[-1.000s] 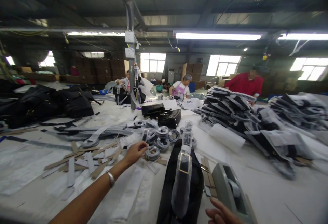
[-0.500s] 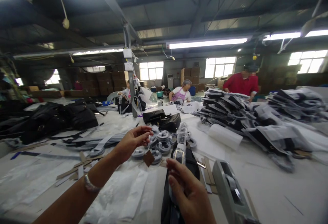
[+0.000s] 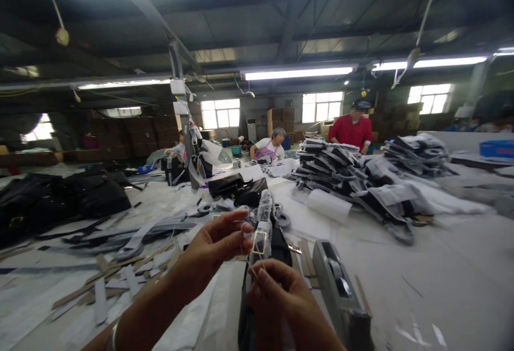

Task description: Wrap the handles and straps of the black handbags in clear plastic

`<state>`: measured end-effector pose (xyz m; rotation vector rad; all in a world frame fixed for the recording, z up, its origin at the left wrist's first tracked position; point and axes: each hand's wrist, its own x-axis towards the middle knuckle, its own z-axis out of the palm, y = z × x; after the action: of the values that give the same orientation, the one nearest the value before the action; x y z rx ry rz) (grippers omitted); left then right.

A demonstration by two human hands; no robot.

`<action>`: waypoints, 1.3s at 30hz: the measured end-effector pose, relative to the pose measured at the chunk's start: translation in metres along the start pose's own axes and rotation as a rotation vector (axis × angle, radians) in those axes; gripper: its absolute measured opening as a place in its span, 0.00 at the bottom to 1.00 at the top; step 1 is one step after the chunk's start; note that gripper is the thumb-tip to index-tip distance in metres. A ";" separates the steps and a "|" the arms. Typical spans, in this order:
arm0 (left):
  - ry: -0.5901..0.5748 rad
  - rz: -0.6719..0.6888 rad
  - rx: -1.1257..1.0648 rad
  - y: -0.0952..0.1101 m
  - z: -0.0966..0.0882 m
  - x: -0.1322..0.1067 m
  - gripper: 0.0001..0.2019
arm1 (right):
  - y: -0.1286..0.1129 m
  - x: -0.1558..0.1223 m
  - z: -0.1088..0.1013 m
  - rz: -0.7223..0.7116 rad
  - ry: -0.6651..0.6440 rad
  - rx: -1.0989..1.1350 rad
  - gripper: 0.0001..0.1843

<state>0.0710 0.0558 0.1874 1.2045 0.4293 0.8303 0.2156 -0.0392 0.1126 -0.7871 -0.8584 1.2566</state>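
Note:
A thin, light string (image 3: 261, 257) runs between my hands, pinched by the fingers of my left hand (image 3: 219, 244) and my right hand (image 3: 281, 292). Right behind the fingers lies a black bag (image 3: 285, 252), its strap (image 3: 265, 206) wrapped in clear film and a gold-coloured buckle (image 3: 260, 243) showing. My right hand hovers over the near part of the bag and covers much of it. Below that hand is a brown patch that I cannot make out clearly. Whether the hands touch the bag is not plain.
A grey tape dispenser (image 3: 337, 286) stands right of the bag. Cardboard strips (image 3: 96, 281) lie at left. Black bags (image 3: 92, 193) are heaped farther left, wrapped pieces (image 3: 333, 163) piled at right. A metal post (image 3: 193, 163) rises mid-table. Co-workers sit or stand across the table.
My hands have come closer together, and the string now shows between them. The right fingers have closed into a pinch. The brown square near my left hand no longer shows there. The view has turned right.

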 end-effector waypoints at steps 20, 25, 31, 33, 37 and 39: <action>-0.041 -0.084 -0.262 -0.028 0.012 -0.007 0.14 | 0.000 -0.034 -0.018 -0.221 -0.007 -0.614 0.22; 0.008 -0.088 -0.226 -0.032 0.006 -0.008 0.14 | 0.002 -0.039 -0.027 -0.205 -0.017 -0.492 0.18; -0.038 -0.118 0.077 -0.038 -0.009 -0.008 0.15 | 0.008 -0.039 -0.054 -0.082 0.261 -0.292 0.23; 0.003 -0.112 0.236 -0.040 -0.018 -0.005 0.15 | 0.006 -0.035 -0.065 -0.063 0.359 -0.298 0.23; 0.142 -0.083 0.435 -0.054 -0.037 0.005 0.15 | 0.000 -0.026 -0.080 -0.070 0.413 -0.589 0.20; 0.107 -0.102 0.499 -0.065 -0.043 0.012 0.15 | -0.002 -0.019 -0.080 -0.056 0.398 -0.728 0.19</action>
<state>0.0702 0.0846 0.1136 1.5842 0.8123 0.7222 0.2854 -0.0607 0.0741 -1.5196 -1.0003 0.6787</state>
